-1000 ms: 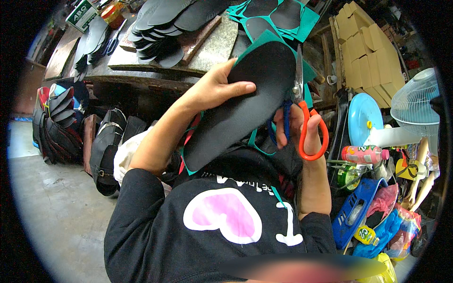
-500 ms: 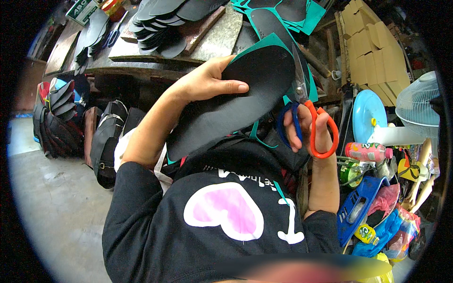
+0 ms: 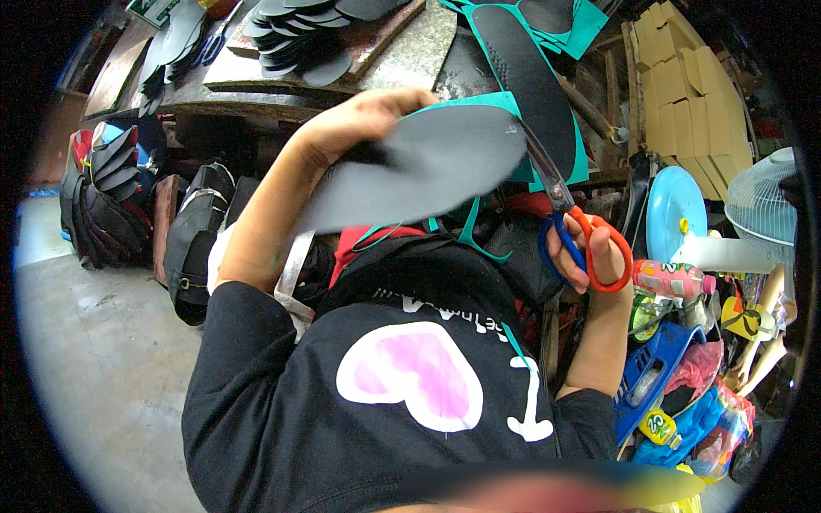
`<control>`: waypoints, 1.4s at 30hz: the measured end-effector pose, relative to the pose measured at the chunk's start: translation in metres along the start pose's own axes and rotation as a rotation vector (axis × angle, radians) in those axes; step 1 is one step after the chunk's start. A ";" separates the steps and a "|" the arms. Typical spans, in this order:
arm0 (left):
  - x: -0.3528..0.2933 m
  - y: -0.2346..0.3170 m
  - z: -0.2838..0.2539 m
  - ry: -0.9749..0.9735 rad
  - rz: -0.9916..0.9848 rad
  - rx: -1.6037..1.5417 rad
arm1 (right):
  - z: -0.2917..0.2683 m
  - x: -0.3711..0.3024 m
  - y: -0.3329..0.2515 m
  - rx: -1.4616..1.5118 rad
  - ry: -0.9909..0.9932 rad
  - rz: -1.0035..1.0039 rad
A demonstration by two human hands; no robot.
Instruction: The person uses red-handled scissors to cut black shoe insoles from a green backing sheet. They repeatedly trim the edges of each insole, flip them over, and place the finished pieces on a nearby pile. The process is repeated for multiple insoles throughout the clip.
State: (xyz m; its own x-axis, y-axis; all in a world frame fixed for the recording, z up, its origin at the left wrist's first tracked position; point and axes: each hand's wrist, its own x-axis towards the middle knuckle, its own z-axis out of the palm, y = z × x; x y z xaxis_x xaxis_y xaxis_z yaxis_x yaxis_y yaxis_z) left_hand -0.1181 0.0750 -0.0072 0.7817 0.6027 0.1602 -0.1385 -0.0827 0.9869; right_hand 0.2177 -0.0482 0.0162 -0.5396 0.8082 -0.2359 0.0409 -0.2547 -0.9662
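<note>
My left hand [image 3: 368, 115] is closed on the upper edge of a black shoe insole [image 3: 428, 162], which is tilted and blurred at its near end. A strip of teal backing [image 3: 483, 100] sticks out along the insole's far edge. In my right hand [image 3: 586, 256] is a pair of scissors [image 3: 556, 188], with one red and one blue handle loop around my fingers. Their blades lie beside the insole's right tip, and I cannot tell whether they touch it. Behind the blades, a black insole sheet with a teal border [image 3: 534, 85] hangs off the bench. Thin teal offcuts [image 3: 470, 235] lie on my lap.
Piles of black insoles [image 3: 299, 38] rest on the wooden bench [image 3: 410, 64], with another pair of scissors [image 3: 209, 47] to their left. Cardboard boxes [image 3: 693, 103], a blue round fan part [image 3: 676, 209] and bottles [image 3: 671, 278] crowd the right. A black bag [image 3: 197, 248] stands at left.
The insole has tilted, showing a more slanting, greyer face, and my left thumb has left its top. My right hand and the scissors have moved slightly right and down.
</note>
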 end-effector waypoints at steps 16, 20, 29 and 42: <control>0.022 -0.010 0.086 0.905 0.186 -0.318 | 0.043 0.027 0.026 -0.052 0.222 -0.085; 0.027 -0.021 0.111 0.942 0.103 -0.334 | 0.048 0.039 0.030 0.011 0.189 -0.164; 0.022 -0.020 0.094 0.920 0.134 -0.360 | 0.040 0.028 0.032 0.166 0.037 -0.065; 0.015 -0.012 0.084 0.787 0.106 0.137 | 0.047 0.021 0.031 0.167 0.180 -0.051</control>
State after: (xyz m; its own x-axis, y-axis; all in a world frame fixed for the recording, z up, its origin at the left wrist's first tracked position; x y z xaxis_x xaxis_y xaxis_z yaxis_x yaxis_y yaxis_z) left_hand -0.0541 0.0185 -0.0150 0.1041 0.9643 0.2435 -0.0721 -0.2369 0.9689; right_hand 0.1682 -0.0634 -0.0139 -0.3780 0.9002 -0.2163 -0.1306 -0.2832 -0.9501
